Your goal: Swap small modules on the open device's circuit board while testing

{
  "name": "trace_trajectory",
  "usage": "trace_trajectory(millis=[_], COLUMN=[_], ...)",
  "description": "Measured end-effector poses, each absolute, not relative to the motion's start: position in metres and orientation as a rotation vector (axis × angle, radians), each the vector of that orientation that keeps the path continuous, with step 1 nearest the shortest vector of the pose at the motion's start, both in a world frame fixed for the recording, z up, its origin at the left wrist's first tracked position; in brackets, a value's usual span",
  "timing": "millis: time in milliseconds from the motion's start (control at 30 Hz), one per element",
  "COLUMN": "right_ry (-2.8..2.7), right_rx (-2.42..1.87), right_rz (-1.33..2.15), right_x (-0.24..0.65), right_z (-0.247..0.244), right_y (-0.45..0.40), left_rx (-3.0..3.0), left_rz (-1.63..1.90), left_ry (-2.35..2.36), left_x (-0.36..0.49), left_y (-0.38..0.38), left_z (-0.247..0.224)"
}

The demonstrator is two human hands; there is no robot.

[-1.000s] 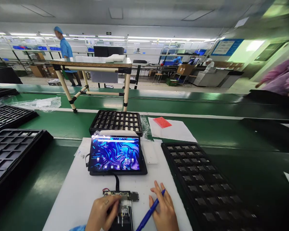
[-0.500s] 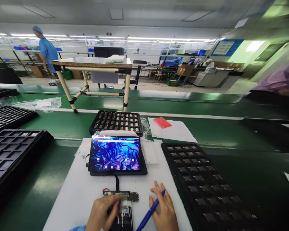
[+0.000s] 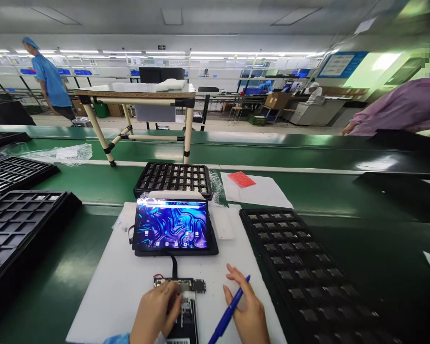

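My left hand (image 3: 155,308) rests over the upper left part of an open circuit board assembly (image 3: 188,317), fingers bent and pressed together; whatever is under the fingertips is hidden. To the right, my right hand (image 3: 250,310) holds a blue pen (image 3: 226,319) that slants between its fingers, above the white foam sheet (image 3: 100,286). A black ribbon cable (image 3: 174,267) runs from the board to a lit tablet (image 3: 171,224) with a blue and purple screen, propped on a black stand. A small black square part (image 3: 199,286) sticks out at the board's upper right.
Black trays with small parts stand at the right (image 3: 294,258) and behind the tablet (image 3: 174,177). More trays (image 3: 17,215) lie at the left. A red sheet (image 3: 241,179) lies on white paper. People in blue (image 3: 52,81) and pink (image 3: 394,112) are beyond the green belt.
The person in blue has moved left, and the person in pink shows more fully at the right. My left fingers have shifted slightly left on the board. My right hand still holds the pen.
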State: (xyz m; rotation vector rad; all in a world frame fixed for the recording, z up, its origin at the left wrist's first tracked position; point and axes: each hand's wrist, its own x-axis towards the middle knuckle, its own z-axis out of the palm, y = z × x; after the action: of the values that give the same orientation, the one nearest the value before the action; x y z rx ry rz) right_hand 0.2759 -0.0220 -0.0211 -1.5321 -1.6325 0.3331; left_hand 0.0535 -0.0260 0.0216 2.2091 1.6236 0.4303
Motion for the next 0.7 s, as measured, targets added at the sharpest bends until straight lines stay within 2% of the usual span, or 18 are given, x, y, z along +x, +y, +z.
trace_trajectory(millis=[100, 200, 700], right_ry=[-1.716, -1.856, -1.853], right_rx=[-1.392, -1.266, -1.235], right_rz=[0.479, 0.541, 0.483], right_x=[0.264, 0.250, 0.245], right_z=[-0.010, -0.004, -0.013], right_y=[-0.021, -0.019, -0.018], left_rx=[2.152, 2.098, 2.140], left_rz=[0.124, -0.027, -0.077], left_ry=[1.716, 1.738, 1.817], left_x=[0.067, 0.080, 0.101], left_y=[-0.023, -0.020, -0.011], left_z=[0.033, 0.039, 0.031])
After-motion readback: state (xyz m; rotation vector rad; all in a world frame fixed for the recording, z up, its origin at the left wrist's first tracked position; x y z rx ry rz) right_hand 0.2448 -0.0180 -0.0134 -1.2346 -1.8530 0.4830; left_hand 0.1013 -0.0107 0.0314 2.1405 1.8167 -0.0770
